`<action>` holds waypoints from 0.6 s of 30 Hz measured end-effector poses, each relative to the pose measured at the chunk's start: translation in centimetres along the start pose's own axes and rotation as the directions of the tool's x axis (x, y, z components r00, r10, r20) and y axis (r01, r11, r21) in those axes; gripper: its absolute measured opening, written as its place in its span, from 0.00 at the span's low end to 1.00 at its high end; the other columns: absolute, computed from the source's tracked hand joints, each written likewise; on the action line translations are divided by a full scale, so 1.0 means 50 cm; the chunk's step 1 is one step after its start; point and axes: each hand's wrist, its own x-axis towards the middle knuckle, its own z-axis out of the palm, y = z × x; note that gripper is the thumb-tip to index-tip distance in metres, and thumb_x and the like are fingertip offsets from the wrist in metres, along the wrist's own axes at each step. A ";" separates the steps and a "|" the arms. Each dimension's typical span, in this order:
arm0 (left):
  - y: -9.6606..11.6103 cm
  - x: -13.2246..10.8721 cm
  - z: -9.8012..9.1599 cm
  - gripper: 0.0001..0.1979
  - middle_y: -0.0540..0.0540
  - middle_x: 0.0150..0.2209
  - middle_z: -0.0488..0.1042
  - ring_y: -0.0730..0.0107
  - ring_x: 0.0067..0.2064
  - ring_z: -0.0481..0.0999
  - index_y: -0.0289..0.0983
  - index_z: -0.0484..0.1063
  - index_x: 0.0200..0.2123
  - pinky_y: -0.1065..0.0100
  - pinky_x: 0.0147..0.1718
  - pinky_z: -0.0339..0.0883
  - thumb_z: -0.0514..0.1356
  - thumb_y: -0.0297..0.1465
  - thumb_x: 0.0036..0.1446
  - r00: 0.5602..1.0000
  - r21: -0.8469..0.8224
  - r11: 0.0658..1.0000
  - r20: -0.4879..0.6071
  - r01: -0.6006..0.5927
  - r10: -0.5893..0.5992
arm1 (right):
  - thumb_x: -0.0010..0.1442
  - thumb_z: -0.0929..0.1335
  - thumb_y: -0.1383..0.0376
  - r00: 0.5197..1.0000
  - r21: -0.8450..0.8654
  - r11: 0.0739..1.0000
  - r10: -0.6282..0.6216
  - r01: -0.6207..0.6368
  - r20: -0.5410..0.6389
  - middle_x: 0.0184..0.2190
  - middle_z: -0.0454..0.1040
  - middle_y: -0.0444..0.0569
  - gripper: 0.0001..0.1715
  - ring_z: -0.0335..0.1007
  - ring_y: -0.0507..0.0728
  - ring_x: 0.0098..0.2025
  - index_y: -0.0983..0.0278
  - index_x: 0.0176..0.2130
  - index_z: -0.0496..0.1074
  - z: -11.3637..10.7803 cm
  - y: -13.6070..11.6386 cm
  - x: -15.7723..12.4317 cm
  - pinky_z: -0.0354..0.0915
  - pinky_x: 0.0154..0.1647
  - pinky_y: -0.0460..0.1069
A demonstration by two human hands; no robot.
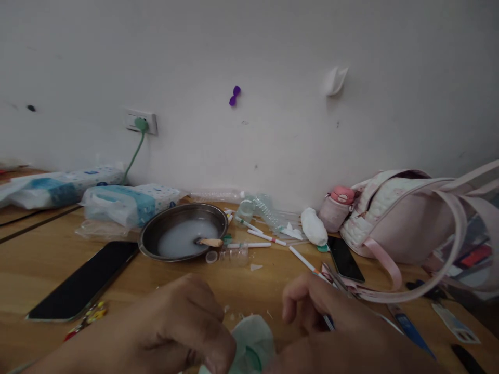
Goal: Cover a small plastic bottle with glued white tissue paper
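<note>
My left hand is at the bottom centre, its fingers curled down and closed at the edge of a pale green, thin, see-through piece. A darker green curved line shows on that piece, and its lower part runs out of view. My right hand is on the other side of it, fingers bent inward. A slim dark blue object with a shiny edge pokes out from within the right hand; most of it is hidden. Small whitish scraps lie on the wooden table just beyond the hands.
A metal bowl of cloudy liquid stands behind, near tissue packs. Marker pens, plastic bottle pieces and a white bundle lie behind. Phones, a pink bag and a craft knife flank the hands.
</note>
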 end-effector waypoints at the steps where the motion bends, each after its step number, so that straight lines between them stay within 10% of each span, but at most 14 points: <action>1: 0.000 0.003 -0.005 0.26 0.54 0.14 0.69 0.80 0.17 0.68 0.40 0.62 0.24 0.79 0.19 0.59 0.36 0.39 0.70 0.999 -0.053 0.998 -0.033 0.014 -0.015 | 0.38 0.78 0.56 0.999 0.019 0.999 0.032 -0.032 -0.040 0.21 0.61 0.36 0.23 0.57 0.49 0.26 0.58 0.30 0.67 -0.001 -0.009 -0.002 0.53 0.24 0.44; 10: -0.008 0.003 -0.021 0.23 0.51 0.18 0.70 0.78 0.21 0.70 0.37 0.67 0.26 0.78 0.22 0.60 0.41 0.37 0.70 0.996 -0.115 0.990 -0.022 0.079 -0.082 | 0.45 0.74 0.61 0.996 -0.266 0.961 -0.083 0.073 -0.027 0.23 0.62 0.38 0.12 0.56 0.48 0.24 0.59 0.30 0.69 0.010 -0.002 0.005 0.52 0.21 0.43; 14: -0.018 0.000 -0.018 0.22 0.52 0.19 0.70 0.78 0.21 0.67 0.37 0.67 0.27 0.78 0.23 0.60 0.43 0.37 0.70 0.997 -0.119 0.990 -0.033 0.071 -0.076 | 0.54 0.72 0.66 0.854 -0.587 0.665 -0.512 0.462 0.092 0.30 0.62 0.42 0.02 0.59 0.47 0.28 0.58 0.32 0.77 0.010 0.018 0.010 0.55 0.26 0.43; 18: -0.020 -0.001 -0.017 0.22 0.52 0.19 0.71 0.80 0.21 0.68 0.37 0.67 0.27 0.79 0.24 0.60 0.43 0.36 0.70 0.996 -0.132 0.989 -0.035 0.071 -0.077 | 0.56 0.73 0.68 0.787 -0.601 0.587 -0.605 0.542 0.119 0.33 0.64 0.42 0.05 0.62 0.46 0.29 0.58 0.34 0.79 0.011 0.028 0.015 0.57 0.27 0.40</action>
